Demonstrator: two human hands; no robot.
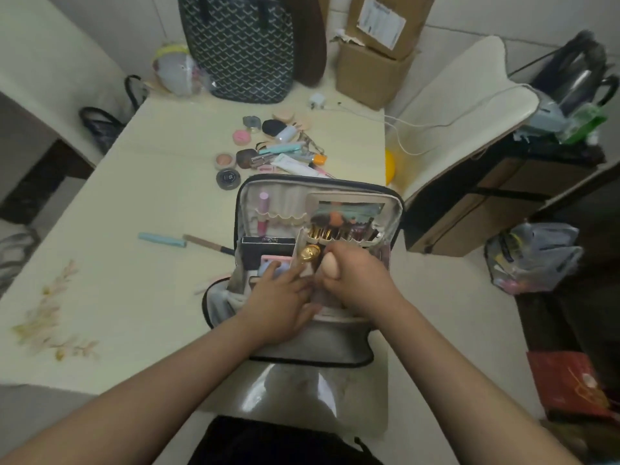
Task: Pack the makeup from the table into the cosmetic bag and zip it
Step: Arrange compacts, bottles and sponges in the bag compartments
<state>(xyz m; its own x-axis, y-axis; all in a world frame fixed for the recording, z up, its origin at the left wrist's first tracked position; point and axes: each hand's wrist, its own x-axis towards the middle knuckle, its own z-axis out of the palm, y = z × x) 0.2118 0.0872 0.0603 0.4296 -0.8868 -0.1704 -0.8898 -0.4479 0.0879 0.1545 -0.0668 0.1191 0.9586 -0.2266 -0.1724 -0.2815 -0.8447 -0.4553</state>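
Note:
The cosmetic bag (392, 209) lies open on the table, lid flipped back, with brushes, a black box and a gold-capped bottle (309, 254) inside. My right hand (357, 276) is closed around a beige makeup sponge (330, 265) over the bag's middle compartment. My left hand (280, 297) rests flat inside the bag, fingers spread against a divider beside a pink-and-blue compact (273, 265). A heap of loose makeup (275, 149) sits beyond the bag. A blue tube (162, 239) and a brown pencil (208, 245) lie to the bag's left.
A patterned dark tote (240, 45) and cardboard boxes (375, 52) stand at the table's far end. A white charger and cable (318, 102) trail off to the right. A cream chair (466, 105) stands right of the table, with bags on the floor past it.

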